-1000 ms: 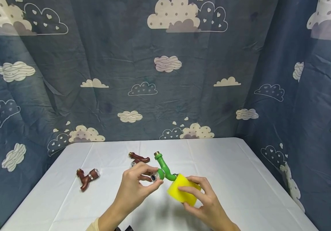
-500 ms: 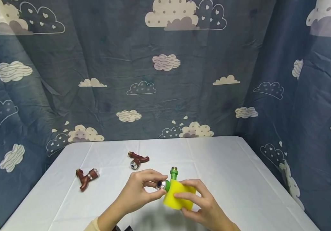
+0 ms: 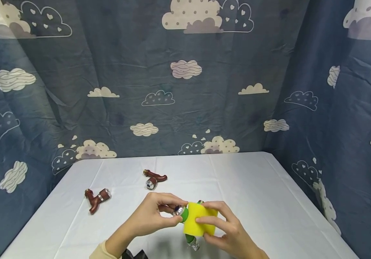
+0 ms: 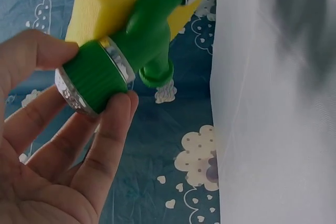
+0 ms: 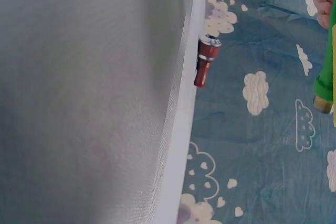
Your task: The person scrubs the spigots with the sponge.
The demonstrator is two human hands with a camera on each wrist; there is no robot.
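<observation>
My left hand [image 3: 153, 217] pinches the ribbed knob of a green tap [image 3: 184, 214] between thumb and fingers, above the white table. In the left wrist view the green tap [image 4: 149, 24] shows its silver knob ring and chrome spout end, with the left hand [image 4: 63, 156] around the knob. A yellow sponge [image 3: 196, 226] lies against the tap's body and covers much of it from above. Curled fingers of my right hand [image 3: 232, 228] grip the sponge. Only the tap's threaded end shows at the edge of the right wrist view.
Two brown taps lie on the white table [image 3: 269, 208]: one brown tap [image 3: 96, 201] at the left, another brown tap [image 3: 155, 178] farther back. A black object [image 3: 135, 254] shows at the front edge. Cloud-patterned dark curtains [image 3: 124, 72] enclose the table.
The green tap has turned so its threaded end drops behind the sponge and its chrome end now points toward the front. The sponge has shifted slightly left onto the tap's body.
</observation>
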